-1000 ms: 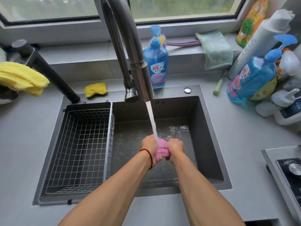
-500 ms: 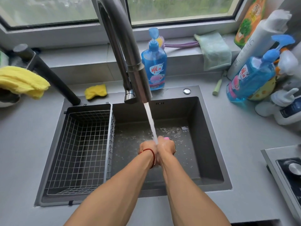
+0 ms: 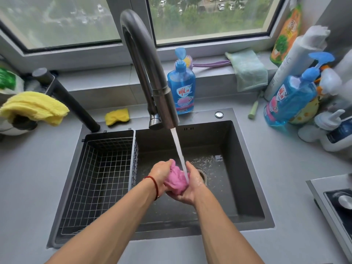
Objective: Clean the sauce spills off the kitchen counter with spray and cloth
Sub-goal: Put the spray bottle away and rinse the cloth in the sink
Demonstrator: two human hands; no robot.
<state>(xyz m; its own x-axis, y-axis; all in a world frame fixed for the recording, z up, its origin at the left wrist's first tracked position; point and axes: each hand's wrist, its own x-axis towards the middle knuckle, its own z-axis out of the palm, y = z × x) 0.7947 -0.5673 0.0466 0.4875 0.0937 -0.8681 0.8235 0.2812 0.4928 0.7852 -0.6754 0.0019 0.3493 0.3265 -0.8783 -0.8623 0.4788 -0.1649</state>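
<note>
— Looking nearest first, what do the arms reach over?

— Bare forearms cross a smooth, matte grey counter (image 3: 28,187) into a dark rectangular sink (image 3: 245,187). At the centre, the left hand (image 3: 160,172) and the right hand (image 3: 192,187) both clasp a crumpled pink cloth (image 3: 176,180), fingers curled round it. A red cord circles the left wrist.

— And the water?

— A white stream (image 3: 178,147) falls from the curved brushed-metal faucet (image 3: 152,73) straight onto the cloth. The sink floor is wet and rippled around the round drain (image 3: 202,173).

— What fills the sink's nine o'clock side?

— A wire grid basket (image 3: 99,180), boxy and thin-barred.

— Farther back?

— At eleven o'clock lies a yellow sponge (image 3: 117,116), beside a slanted black cylinder. A fluffy yellow cloth (image 3: 36,107) sits at ten. At twelve stands a translucent blue pump bottle (image 3: 182,86); a second blue bottle (image 3: 291,100) leans at two among white bottles. A pale green towel (image 3: 247,69) drapes over the tiled sill, below a window showing blurred trees.
</note>
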